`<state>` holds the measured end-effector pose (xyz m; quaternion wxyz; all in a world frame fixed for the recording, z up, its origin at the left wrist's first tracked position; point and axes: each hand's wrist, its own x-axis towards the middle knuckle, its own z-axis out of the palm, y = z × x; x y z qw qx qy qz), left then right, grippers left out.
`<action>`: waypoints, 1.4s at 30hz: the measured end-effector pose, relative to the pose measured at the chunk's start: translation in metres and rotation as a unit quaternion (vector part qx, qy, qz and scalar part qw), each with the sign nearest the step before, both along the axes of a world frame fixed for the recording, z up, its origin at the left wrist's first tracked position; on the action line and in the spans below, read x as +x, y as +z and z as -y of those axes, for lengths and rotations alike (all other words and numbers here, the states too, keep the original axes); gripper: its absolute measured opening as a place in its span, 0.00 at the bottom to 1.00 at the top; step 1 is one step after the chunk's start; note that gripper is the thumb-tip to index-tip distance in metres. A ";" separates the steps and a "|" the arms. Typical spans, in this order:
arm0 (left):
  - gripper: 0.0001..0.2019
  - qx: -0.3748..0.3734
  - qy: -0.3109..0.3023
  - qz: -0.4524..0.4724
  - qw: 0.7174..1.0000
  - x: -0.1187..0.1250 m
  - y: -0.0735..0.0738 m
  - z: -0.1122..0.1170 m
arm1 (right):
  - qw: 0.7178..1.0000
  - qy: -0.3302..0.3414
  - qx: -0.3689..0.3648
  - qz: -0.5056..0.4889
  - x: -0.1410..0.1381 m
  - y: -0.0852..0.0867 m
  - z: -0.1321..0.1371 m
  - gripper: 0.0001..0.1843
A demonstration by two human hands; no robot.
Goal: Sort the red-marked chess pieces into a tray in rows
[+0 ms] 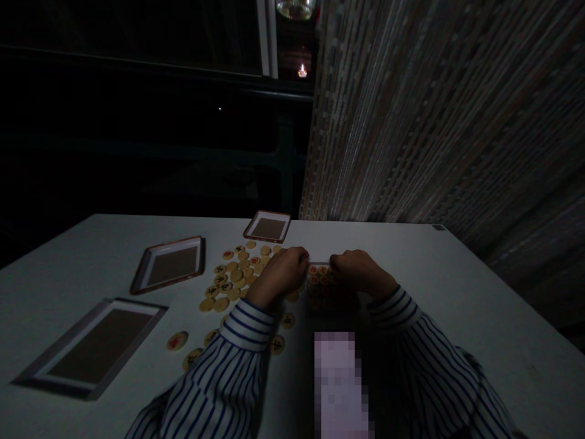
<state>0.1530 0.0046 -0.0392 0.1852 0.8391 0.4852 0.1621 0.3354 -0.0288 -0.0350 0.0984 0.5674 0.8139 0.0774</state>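
Between my hands lies a small box (pixel 320 264) with Chinese chess pieces (pixel 323 280) in rows, some showing red characters. At its far left corner is my left hand (pixel 286 268), fingers curled closed; what they pinch is hidden. My right hand (pixel 359 268) is closed at the far right corner, its fingertips also hidden, and it shades part of the box. Loose round wooden chess pieces (pixel 236 275) are heaped left of my left hand, some with black or red characters. A few more, such as one black-marked piece (pixel 287 320), lie nearer me.
Three shallow framed trays stand on the white table (pixel 457 292): a near-left tray (pixel 34 375), a middle tray (pixel 201 256) and a far tray (pixel 249 230). A pixelated pinkish rectangle (pixel 340 384) covers the front. A string curtain (pixel 388 122) hangs behind at right. The light is dim.
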 end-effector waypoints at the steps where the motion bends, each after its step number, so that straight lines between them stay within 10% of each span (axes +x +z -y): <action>1: 0.13 -0.001 0.000 0.000 1.000 0.000 0.000 0.000 | 1.000 0.001 0.000 0.002 0.000 0.000 0.000 0.15; 42: 0.14 -0.007 0.002 -0.023 1.000 -0.001 -0.002 -0.003 | 1.000 -0.005 -0.015 -0.001 0.006 0.000 0.000 0.14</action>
